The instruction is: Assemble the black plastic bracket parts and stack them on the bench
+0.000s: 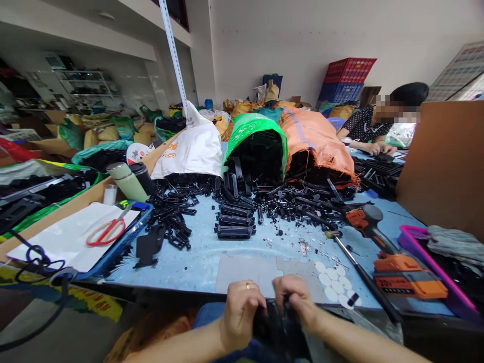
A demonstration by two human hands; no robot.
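Both of my hands are at the table's front edge, low in the view. My left hand (pixel 244 312) is closed on the left side of a black plastic part (pixel 280 327). Opposite it, my right hand (pixel 297 300) grips the same part near its top, with fingers bent. The part hangs over my lap, dark and partly blurred, so its exact kind is hard to make out. Just beyond my hands lies a grey mat (pixel 245 269). White round discs (pixel 335 282) lie to the right of it. A stack of black plastic bars (pixel 235 222) sits farther back.
A cordless drill (pixel 397 257) and a hammer (pixel 359 267) lie at right, beside a pink tray (pixel 434 272). Red scissors (pixel 108 232) rest on paper at left. White, green (pixel 257 136) and orange (pixel 313 141) sacks spill black parts. Another person (pixel 378 121) works at back right.
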